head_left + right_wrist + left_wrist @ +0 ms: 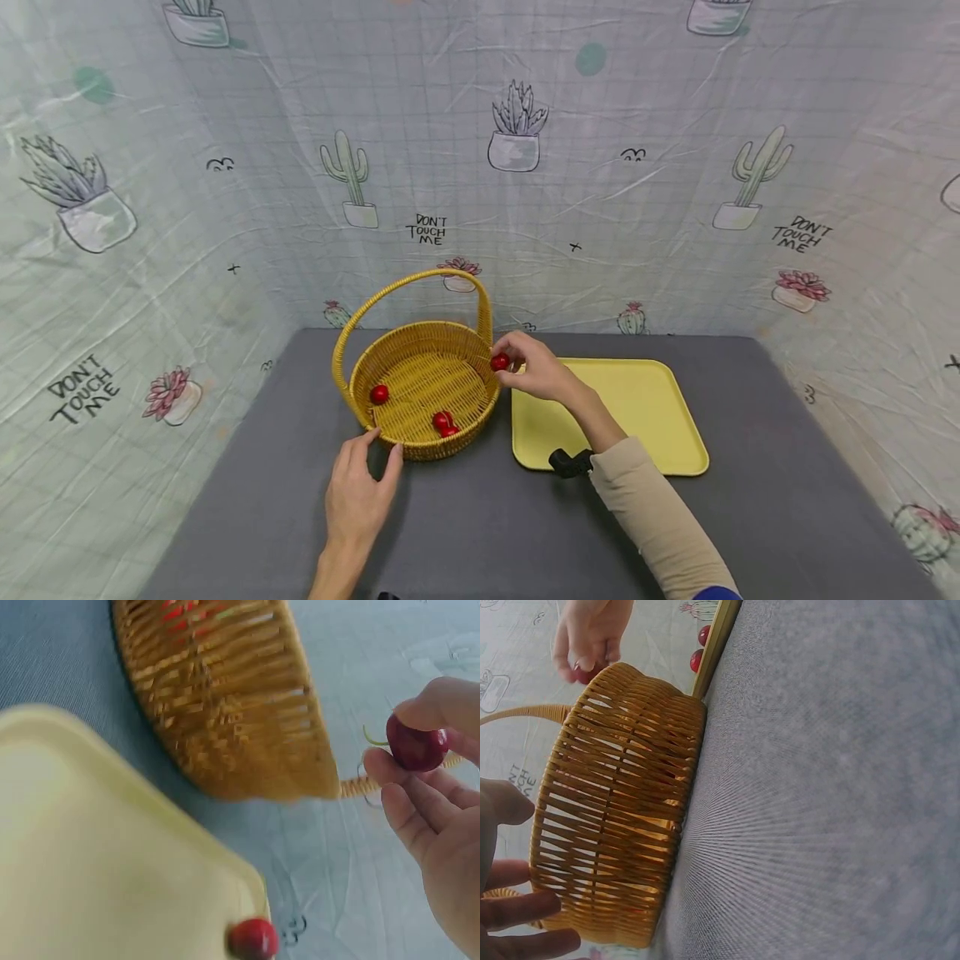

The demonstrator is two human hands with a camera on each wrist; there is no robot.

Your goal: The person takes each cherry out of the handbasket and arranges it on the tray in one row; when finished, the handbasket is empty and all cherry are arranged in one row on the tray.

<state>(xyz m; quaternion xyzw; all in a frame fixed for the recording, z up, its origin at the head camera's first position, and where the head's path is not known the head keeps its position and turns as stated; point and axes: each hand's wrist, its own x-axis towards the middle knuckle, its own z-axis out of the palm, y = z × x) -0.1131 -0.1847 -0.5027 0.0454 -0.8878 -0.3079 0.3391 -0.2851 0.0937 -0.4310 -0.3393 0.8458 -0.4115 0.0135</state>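
Note:
My right hand [538, 371] pinches a dark red cherry [417, 742] between thumb and fingers, its green stem showing in the right wrist view. That hand is over the right rim of a round wicker basket [423, 375] with a tall arched handle. Inside the basket lie one cherry [379, 394] at the left and a pair of cherries [442, 420] near the front. My left hand [352, 492] is at the basket's front left, thumb and forefinger apart, fingertips right at the rim; in the left wrist view its fingers reach out loosely along the wicker side.
Right of the basket lies a yellow tray [645, 400], partly under my right forearm. A cherry [253, 939] sits at its corner, and the left wrist view shows two cherries [697, 660] at the tray. A printed cloth [585, 200] hangs behind the grey table [480, 533].

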